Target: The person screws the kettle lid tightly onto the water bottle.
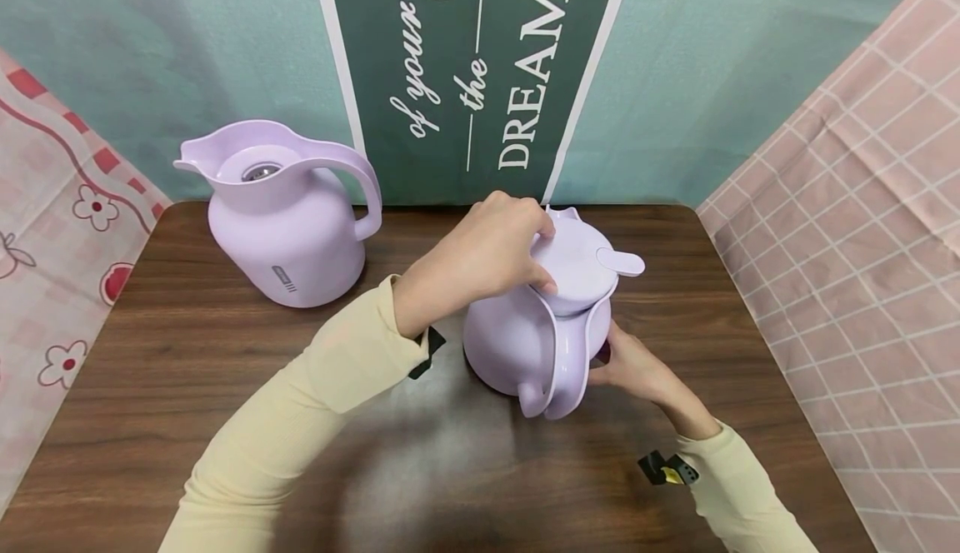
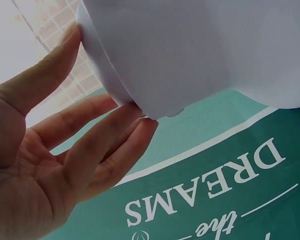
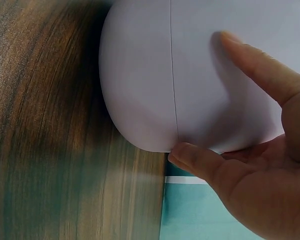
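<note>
A lilac thermos jug (image 1: 506,341) stands on the table at centre right, its handle (image 1: 567,361) toward the front. On its top sits a round lilac lid (image 1: 576,266) with a tab (image 1: 621,262) pointing right. My left hand (image 1: 487,245) grips the lid's left side. In the left wrist view, the thumb and fingers (image 2: 117,137) are spread round the lid's rim (image 2: 102,55). Low on the jug's right side, my right hand (image 1: 637,366) holds the body. The right wrist view shows its thumb (image 3: 255,65) and fingers against the smooth body (image 3: 140,75).
Another lilac jug (image 1: 288,228) stands on the left of the brown wooden table (image 1: 442,461), its mouth uncovered and its handle facing right. A green cloth with white lettering (image 1: 480,78) hangs behind. Pink checked cloth (image 1: 847,228) borders the right side, flowered cloth (image 1: 63,203) the left.
</note>
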### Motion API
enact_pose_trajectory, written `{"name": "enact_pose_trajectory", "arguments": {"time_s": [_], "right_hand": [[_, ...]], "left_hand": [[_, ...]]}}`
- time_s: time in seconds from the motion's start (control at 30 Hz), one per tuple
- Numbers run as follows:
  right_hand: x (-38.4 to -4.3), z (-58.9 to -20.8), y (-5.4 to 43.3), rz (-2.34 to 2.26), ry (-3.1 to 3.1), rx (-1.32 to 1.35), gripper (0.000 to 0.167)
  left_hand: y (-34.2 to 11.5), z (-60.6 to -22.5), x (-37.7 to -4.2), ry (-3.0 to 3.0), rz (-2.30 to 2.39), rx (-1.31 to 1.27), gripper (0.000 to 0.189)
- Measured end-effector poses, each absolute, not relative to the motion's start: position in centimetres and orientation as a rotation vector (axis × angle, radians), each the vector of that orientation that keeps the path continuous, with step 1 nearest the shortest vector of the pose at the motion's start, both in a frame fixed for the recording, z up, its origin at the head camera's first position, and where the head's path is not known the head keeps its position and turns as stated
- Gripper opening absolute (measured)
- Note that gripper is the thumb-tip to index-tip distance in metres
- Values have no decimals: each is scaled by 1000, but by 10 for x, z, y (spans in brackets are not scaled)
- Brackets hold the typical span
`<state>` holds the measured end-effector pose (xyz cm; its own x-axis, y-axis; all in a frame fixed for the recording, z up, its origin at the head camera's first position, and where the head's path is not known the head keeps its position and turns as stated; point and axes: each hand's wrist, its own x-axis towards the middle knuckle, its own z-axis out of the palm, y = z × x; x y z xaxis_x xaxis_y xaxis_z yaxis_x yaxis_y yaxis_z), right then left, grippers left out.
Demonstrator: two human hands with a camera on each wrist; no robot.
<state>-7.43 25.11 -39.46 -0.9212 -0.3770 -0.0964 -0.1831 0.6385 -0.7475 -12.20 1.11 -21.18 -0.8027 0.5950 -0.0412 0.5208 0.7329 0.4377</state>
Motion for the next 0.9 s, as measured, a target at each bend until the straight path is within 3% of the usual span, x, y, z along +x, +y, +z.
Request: {"name": "enact_pose_trajectory", "arguments": {"time_s": [0.5,0.9], "right_hand": [[-75,-393,251,-1118,2633,-473,72],[-76,-388,250,-1060,2670,-465,72]], "left_hand": [[11,-212,-124,2765,589,954,35],[3,-213,-129,2718,605,946,47]]}}
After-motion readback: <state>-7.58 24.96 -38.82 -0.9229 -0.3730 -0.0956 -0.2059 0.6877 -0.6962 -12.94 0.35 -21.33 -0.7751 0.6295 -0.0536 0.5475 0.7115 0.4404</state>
